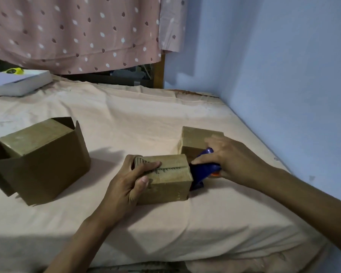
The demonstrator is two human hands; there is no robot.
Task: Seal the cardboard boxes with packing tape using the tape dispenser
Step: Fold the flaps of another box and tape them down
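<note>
A small cardboard box (171, 180) sits on the bed in front of me, its top flaps closed with a rough seam. My left hand (130, 182) grips its left end, thumb on the front face and fingers over the top. My right hand (226, 160) holds a blue tape dispenser (202, 170) pressed against the box's right side. Behind the dispenser stands a second small box (195, 141). At the left, a larger box (41, 158) stands with its flaps partly open.
The bed (146, 115) is covered with a peach sheet. A blue wall (283, 75) runs along its right side. A white book-like object (18, 81) with a yellow item on it lies at the far left. A pink dotted curtain (77, 32) hangs behind.
</note>
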